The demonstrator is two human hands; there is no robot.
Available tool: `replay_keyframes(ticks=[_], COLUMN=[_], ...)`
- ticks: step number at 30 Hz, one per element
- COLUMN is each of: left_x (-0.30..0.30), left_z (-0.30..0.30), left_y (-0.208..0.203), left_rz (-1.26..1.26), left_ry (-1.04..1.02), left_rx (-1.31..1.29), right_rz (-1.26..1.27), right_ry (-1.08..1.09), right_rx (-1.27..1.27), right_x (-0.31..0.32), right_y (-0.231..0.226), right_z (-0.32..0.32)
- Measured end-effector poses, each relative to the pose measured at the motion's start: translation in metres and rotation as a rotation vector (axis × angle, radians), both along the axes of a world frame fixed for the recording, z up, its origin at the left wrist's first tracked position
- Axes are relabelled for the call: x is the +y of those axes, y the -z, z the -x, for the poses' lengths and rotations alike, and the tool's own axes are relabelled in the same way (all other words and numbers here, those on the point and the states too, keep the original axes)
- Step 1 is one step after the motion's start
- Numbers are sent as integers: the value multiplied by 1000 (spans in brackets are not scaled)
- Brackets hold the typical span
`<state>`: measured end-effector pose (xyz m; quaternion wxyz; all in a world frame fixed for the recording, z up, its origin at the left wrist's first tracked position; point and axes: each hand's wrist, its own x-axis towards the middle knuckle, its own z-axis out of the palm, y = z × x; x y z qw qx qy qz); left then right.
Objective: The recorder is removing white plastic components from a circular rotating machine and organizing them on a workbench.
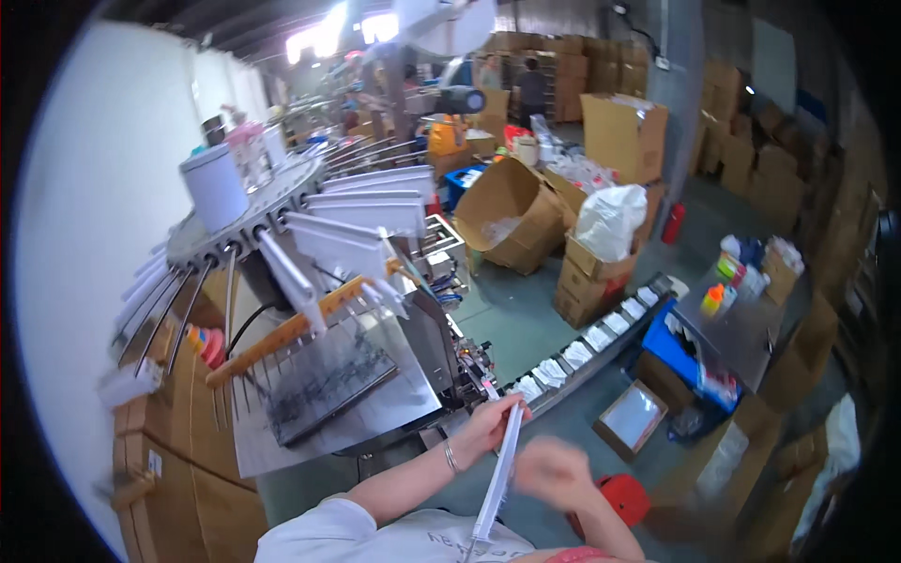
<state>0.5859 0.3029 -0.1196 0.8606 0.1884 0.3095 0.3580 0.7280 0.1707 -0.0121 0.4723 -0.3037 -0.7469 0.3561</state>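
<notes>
My left hand (486,427), with a bracelet at the wrist, is closed around the upper end of a long narrow white strip (497,483). The strip slants down toward my shirt front, and its edge looks layered. Just right of it hovers my right hand (554,469), smeared by motion, so its fingers cannot be read. Beyond my left hand stands a machine (460,361) with small metal parts. From it a narrow conveyor (601,347) runs off to the far right, carrying a row of several white folded pieces (576,355).
At the left, a round rack (282,192) bears metal rods, some hung with long white strips (366,211). A wooden bar with pins (282,338) crosses a metal table (253,436). Cartons (516,211), a blue bin (671,342) and a red stool (624,497) stand rightward.
</notes>
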Motion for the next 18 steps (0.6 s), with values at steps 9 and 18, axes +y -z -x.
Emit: replay_keyframes(ticks=[9,18], left_x=[-46,-188], left_z=[32,189], left_y=[0,-62], left_rz=[-23,-1055], left_ry=[-302,87], left_rx=[-59,1242], right_rz=[1000,1116], right_ry=[81,-65], right_rx=[648,806], right_x=[90,63], right_y=[70,91], right_z=[53,101])
